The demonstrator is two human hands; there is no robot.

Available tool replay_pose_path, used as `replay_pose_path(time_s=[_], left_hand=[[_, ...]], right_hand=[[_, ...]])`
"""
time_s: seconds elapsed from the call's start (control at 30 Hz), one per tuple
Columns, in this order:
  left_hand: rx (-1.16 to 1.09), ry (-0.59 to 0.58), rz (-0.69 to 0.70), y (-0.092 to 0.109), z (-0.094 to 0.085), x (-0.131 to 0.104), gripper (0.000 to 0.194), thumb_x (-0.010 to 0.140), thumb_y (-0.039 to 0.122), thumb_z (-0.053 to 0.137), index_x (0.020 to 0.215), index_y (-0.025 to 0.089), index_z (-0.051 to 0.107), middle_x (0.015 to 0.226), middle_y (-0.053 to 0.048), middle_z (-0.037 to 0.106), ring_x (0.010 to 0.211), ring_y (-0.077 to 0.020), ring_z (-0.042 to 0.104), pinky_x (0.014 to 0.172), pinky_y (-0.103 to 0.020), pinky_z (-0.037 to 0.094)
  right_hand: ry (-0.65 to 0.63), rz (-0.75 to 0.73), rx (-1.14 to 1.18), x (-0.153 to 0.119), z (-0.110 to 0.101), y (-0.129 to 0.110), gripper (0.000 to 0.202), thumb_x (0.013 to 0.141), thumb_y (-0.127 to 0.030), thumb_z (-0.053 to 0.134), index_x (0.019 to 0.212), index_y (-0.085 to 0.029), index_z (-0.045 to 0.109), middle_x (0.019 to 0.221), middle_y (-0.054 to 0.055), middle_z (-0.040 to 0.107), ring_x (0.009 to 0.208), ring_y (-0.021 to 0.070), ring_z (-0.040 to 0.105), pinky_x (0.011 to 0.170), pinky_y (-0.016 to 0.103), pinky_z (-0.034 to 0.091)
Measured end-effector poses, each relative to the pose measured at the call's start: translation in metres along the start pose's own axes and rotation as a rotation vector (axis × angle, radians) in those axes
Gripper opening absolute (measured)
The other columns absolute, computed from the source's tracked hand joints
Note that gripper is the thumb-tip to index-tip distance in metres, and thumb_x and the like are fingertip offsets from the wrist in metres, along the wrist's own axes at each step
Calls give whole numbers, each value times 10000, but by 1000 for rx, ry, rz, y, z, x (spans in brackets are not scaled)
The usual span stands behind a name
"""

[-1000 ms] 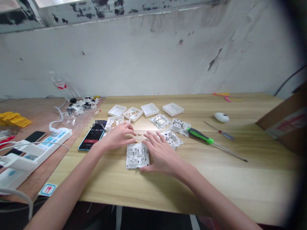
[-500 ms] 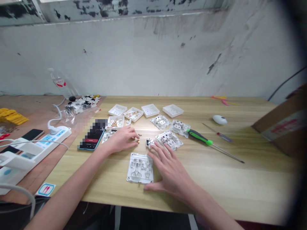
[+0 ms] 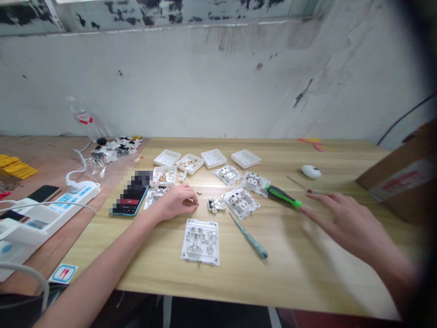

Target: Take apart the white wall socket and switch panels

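Observation:
My left hand [image 3: 177, 201] rests on the table with thumb and forefinger closed on a tiny brass part, mostly hidden by the fingertips. Beside it lies a small socket insert [image 3: 216, 205] with dark and metal pieces. Nearer me is a white square socket plate [image 3: 200, 241], its moulded inner side up. My right hand [image 3: 348, 223], slightly blurred, reaches to the right with fingers stretched out. Its fingertips are at the small screwdriver [image 3: 300, 184] with a red collar; contact is unclear. Its thumb is near the green-and-black screwdriver [image 3: 283, 197]. A teal screwdriver [image 3: 251, 238] lies between the hands.
Several assembled socket plates [image 3: 241, 202] lie mid-table. White trays [image 3: 246, 158] stand behind, one holding brass parts [image 3: 165, 176]. A phone [image 3: 131, 200] and a power strip [image 3: 73, 196] are at left; a white mouse-like object [image 3: 311, 171] and cardboard box [image 3: 399, 177] at right.
My right hand has moved from beside the white plate far to the right, by the small screwdriver. The teal screwdriver is now visible on the table. My left fingers have closed on the brass part.

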State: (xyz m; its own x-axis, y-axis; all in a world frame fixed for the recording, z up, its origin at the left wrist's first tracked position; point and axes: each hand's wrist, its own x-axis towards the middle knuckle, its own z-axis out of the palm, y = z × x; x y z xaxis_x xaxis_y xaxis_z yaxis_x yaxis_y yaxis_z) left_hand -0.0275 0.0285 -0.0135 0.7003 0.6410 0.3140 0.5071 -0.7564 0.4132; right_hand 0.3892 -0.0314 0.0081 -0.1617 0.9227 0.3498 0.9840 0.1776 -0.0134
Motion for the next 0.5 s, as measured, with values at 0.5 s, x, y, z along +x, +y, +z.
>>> replay_pose_path(time_s=[0.5], left_hand=[[-93,44,-110,9,-12,-9,101,861,238,624,837,171,696,842,-27,714,788,-148,640,761,-290,482]], right_hand=[[1,143,190,40,12,9,453,786,-595,570,1041,-233,668,841,55,692,687,207,602,579,304,416]])
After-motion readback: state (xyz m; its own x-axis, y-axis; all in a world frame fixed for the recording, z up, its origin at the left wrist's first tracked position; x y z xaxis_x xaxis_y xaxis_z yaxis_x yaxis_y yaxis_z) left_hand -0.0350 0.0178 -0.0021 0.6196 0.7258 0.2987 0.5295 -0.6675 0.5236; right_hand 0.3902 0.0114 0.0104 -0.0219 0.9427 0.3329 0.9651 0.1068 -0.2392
